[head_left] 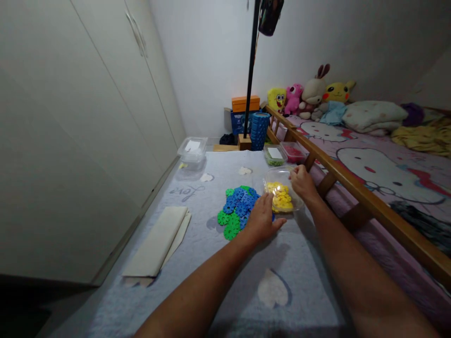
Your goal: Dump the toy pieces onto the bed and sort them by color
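Observation:
A clear plastic container (300, 206) holding yellow notched disc pieces (281, 197) sits on the right side of the cloth-covered table. My right hand (303, 184) pinches its far right rim; whether a separate lid is between the fingers cannot be made out. My left hand (262, 218) is open, fingers stretched out and thumb apart, at the container's near left side. Under and beside that hand lies a loose pile of blue notched discs (241, 201) and green notched discs (231, 225), partly hidden by it.
Farther back stand a container of green pieces (275, 156) and a container of red pieces (294, 152). Stacked clear containers (192, 149) are at the back left. A folded beige sheet (158, 241) lies at left. The wooden bed rail (338, 183) borders the right side.

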